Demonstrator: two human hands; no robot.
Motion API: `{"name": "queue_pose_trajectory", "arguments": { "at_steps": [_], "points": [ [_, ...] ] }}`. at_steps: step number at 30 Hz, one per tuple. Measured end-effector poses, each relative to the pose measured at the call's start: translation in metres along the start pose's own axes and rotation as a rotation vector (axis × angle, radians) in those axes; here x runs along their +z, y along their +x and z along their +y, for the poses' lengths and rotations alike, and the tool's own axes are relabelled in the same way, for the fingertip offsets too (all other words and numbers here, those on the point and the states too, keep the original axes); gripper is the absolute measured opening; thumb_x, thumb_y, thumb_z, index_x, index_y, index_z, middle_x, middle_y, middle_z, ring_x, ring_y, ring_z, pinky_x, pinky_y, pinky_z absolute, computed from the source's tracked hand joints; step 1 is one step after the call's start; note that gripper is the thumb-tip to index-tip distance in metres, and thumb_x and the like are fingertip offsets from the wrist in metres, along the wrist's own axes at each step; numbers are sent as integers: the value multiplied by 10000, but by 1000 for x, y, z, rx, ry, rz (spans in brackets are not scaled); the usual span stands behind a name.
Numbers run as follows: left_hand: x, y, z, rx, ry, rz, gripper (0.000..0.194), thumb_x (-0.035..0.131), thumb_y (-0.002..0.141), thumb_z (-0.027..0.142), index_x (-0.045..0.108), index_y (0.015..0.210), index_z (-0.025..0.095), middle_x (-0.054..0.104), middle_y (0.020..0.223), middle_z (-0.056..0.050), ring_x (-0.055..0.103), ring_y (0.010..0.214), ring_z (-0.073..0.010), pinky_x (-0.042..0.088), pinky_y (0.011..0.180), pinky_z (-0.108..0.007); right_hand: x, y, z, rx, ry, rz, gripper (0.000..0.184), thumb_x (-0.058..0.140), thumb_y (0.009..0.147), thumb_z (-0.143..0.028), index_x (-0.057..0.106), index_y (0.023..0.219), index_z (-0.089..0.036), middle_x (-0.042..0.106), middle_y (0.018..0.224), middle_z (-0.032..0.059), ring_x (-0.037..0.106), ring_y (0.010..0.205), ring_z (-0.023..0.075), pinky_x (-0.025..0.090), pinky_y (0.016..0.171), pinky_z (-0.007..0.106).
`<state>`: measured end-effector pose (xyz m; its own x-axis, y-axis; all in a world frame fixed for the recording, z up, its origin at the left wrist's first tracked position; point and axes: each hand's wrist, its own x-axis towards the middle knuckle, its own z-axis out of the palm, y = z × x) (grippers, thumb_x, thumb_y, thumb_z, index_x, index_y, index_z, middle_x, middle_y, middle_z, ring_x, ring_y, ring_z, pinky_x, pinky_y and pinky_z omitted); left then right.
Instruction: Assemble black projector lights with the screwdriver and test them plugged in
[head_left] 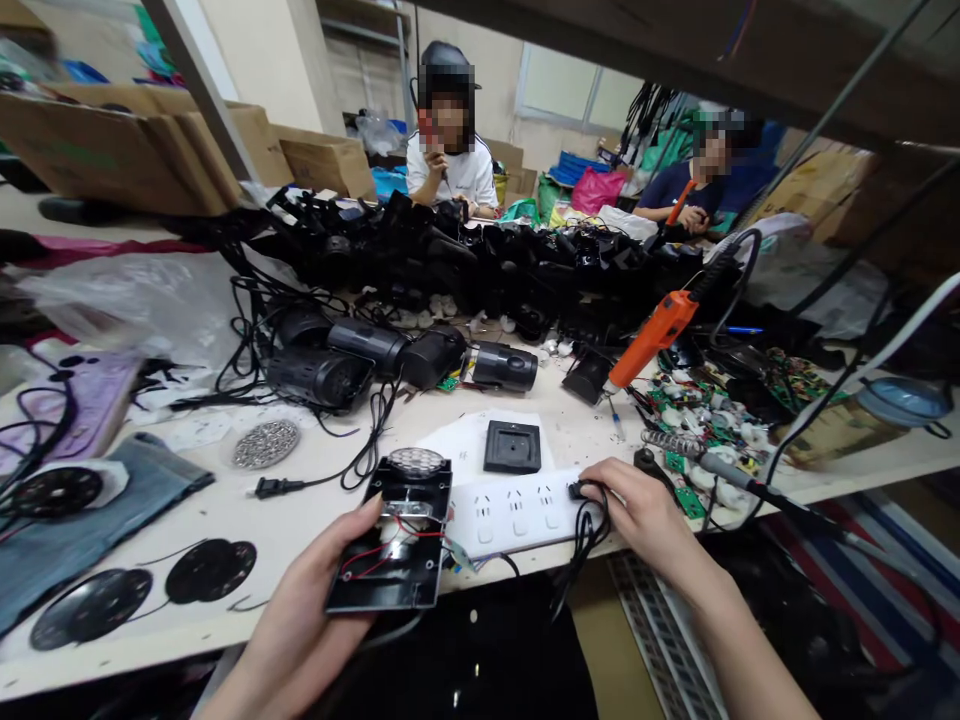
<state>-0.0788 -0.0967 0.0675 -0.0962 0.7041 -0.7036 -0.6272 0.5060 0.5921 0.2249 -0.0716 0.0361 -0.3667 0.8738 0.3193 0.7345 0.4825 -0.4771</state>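
My left hand (322,580) is wrapped round the edge of an open black plastic housing (420,575), thumb on top. Red wires, a motor-like part and a silver mesh disc (417,461) show in it. A small circuit board (459,553) hangs by wires at its right side. My right hand (637,500) grips a black plug (577,490) at the right end of a white power strip (510,515). Whether the plug is fully seated I cannot tell. Its bundled black cord (579,550) hangs below the fingers. A square black part (512,447) lies behind the strip.
An orange electric screwdriver (651,340) hangs at right, above heaped circuit boards (705,400). A soldering iron (739,475) rests in a coil holder. Black housings (367,345) pile across the back. Round black discs (210,570) lie at left. Two people work opposite.
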Motion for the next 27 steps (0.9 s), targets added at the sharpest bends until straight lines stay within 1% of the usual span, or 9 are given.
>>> {"name": "queue_pose_trajectory", "arguments": {
  "at_steps": [3,6,9,12,15,18,21,24,27],
  "points": [
    [4,-6,-3,-51,40,-1,114,603,813,146,701,849,100,770,805,-111,733,681,-250,624,621,-360,3,3,1,-31,-16,-45,161,470,945,-153,617,895,-198,639,789,50,620,743,177,482,670,272],
    [10,-21,-10,-131,100,-53,160,606,825,199,706,875,84,771,836,-144,741,738,-282,621,679,-381,5,3,4,-32,-8,-73,155,487,936,-139,622,883,-193,640,772,46,612,727,172,478,661,267],
    [14,-37,-25,-323,184,-138,218,635,820,276,706,875,77,767,830,-173,740,784,-326,608,729,-409,6,1,6,-27,-5,-85,140,501,931,-143,625,885,-187,644,781,46,609,739,173,476,674,270],
    [14,-42,-46,-514,241,-228,175,693,776,271,696,807,98,764,762,-161,741,751,-323,597,678,-368,8,-1,8,-14,2,-94,131,509,933,-158,630,892,-189,645,808,46,604,758,169,466,692,271],
    [14,-36,-65,-598,268,-290,159,704,763,258,685,774,101,754,704,-141,736,680,-286,590,664,-343,12,-4,11,15,8,-78,109,532,930,-177,635,898,-187,639,832,49,597,790,171,458,734,279],
    [19,-27,-82,-641,300,-347,233,683,786,307,694,821,77,757,730,-142,732,675,-249,584,688,-310,14,-5,13,63,11,-56,67,576,903,-154,638,920,-173,632,858,53,591,824,171,455,772,283],
    [26,-16,-100,-738,321,-401,284,659,803,342,685,824,59,751,717,-132,716,645,-211,578,671,-286,11,-3,13,102,19,-91,152,641,833,-75,640,957,-163,602,855,30,579,790,146,457,748,249],
    [31,-7,-119,-797,373,-379,273,638,806,340,658,810,68,737,670,-118,693,566,-195,559,563,-260,8,2,12,142,14,-162,244,666,775,-22,645,961,-178,546,877,14,555,765,132,452,739,236],
    [35,0,-133,-797,478,-325,291,619,811,370,639,835,80,728,657,-120,682,531,-199,516,462,-243,10,9,11,210,-10,-225,296,707,751,-64,627,1004,-196,506,922,23,529,769,153,449,737,271]
  ]
}}
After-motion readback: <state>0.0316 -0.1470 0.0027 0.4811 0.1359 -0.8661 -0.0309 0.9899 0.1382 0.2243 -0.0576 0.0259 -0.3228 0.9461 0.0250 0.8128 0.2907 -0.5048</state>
